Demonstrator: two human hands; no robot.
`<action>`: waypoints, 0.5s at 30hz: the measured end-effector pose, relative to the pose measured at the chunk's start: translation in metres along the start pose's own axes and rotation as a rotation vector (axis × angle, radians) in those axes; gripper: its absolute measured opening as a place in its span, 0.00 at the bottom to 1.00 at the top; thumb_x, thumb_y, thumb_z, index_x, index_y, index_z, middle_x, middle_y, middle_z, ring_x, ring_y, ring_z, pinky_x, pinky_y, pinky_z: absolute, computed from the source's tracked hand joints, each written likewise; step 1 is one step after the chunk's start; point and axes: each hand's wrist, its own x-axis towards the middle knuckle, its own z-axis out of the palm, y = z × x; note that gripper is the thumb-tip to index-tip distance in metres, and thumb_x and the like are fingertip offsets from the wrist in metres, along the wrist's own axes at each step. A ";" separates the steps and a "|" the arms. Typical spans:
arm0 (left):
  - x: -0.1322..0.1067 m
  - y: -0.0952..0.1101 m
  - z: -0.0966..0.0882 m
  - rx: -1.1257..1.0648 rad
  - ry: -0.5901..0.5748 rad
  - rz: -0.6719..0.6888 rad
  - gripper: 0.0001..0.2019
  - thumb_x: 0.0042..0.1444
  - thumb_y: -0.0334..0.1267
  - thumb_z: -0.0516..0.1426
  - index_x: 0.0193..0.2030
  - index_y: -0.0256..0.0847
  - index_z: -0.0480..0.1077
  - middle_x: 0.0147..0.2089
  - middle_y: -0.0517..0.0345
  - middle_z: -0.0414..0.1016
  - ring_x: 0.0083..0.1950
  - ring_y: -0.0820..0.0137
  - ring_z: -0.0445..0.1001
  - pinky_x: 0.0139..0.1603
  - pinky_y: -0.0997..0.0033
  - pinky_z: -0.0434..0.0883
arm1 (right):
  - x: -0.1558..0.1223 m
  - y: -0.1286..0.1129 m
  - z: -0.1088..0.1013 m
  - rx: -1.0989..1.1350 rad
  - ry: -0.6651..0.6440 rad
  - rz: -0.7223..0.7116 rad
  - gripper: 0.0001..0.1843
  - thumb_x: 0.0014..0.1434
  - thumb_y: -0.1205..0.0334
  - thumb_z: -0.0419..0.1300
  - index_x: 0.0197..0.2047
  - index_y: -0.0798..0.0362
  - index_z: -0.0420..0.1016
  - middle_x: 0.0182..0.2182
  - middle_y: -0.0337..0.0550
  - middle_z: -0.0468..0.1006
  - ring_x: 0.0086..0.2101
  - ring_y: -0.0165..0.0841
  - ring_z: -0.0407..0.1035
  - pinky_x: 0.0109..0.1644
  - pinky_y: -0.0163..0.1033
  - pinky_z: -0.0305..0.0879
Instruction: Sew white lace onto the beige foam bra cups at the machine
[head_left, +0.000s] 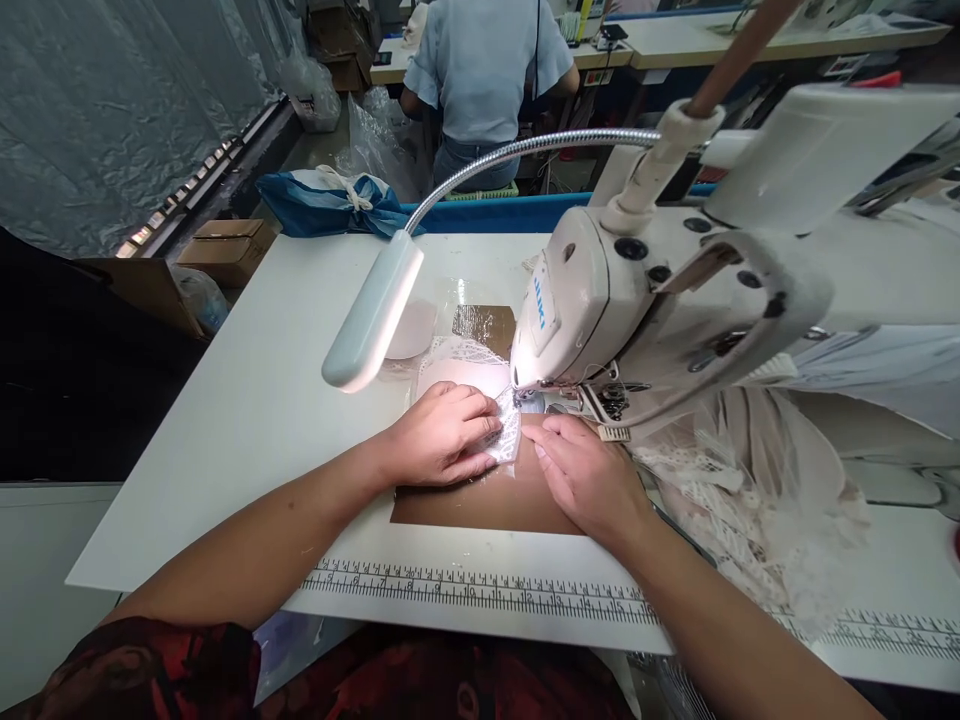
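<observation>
Under the needle end of a white sewing machine (pixel 551 315) lies a piece of white lace fabric (pixel 508 430), with a paler, smooth cup-like part (pixel 457 375) behind it. My left hand (pixel 446 435) rests on the lace from the left, fingers bent and pressed down on it. My right hand (pixel 585 465) is at the right of the lace, fingers closed together, its index fingertip at the lace edge close to the needle. Whatever lies between those fingers is hidden. Both hands are over a brown sheet (pixel 480 505) on the table.
A lamp (pixel 375 310) on a bendable neck overhangs the white table (pixel 300 340). Beige lace garments (pixel 757 490) are heaped at the right. A ruler strip (pixel 480 590) runs along the front edge. A person in a light blue shirt (pixel 487 70) sits beyond; a blue cloth bundle (pixel 337 205) is at the back.
</observation>
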 end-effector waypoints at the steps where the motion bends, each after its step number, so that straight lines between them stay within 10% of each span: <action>1: -0.001 0.000 0.000 -0.013 0.002 -0.002 0.18 0.61 0.47 0.53 0.50 0.37 0.71 0.48 0.46 0.73 0.48 0.61 0.69 0.51 0.61 0.62 | -0.001 0.000 0.000 0.017 0.010 -0.010 0.16 0.61 0.69 0.50 0.45 0.53 0.78 0.34 0.46 0.77 0.34 0.34 0.70 0.35 0.36 0.60; 15: -0.002 -0.002 0.001 -0.007 -0.005 0.057 0.12 0.63 0.41 0.51 0.42 0.39 0.73 0.39 0.51 0.72 0.40 0.66 0.66 0.45 0.63 0.62 | -0.007 0.001 0.000 0.088 -0.053 -0.212 0.18 0.56 0.74 0.52 0.45 0.51 0.77 0.31 0.42 0.74 0.31 0.31 0.63 0.33 0.36 0.55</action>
